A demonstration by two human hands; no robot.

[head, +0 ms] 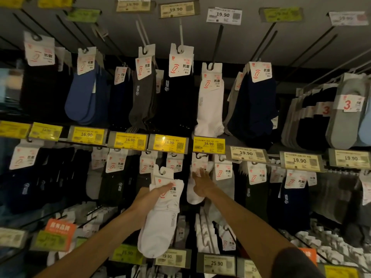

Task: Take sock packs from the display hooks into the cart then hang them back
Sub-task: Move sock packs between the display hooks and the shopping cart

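your left hand (155, 194) grips a white sock pack (160, 219) by its card header, with the thumb laid across the front of the card and the fingers hidden behind it. the pack is off the display, held up in front of the middle row. its hanger cut-out at the top looks free of any hook, and the socks hang straight down below your hand. your right hand (201, 184) is just to the right of it, reaching into the same row with fingers stretched out. its fingertips (201, 175) rest on the card of a second white pack (191, 196), which hangs from a hook (199, 156) directly under the yellow price tag (208, 145) reading 16.90. that hand is flat against the card, not curled round it. the two white packs are close but apart. a grey pack (225, 182) hangs just right of your right hand, and dark packs (112, 189) fill the hooks to the left of the held one.
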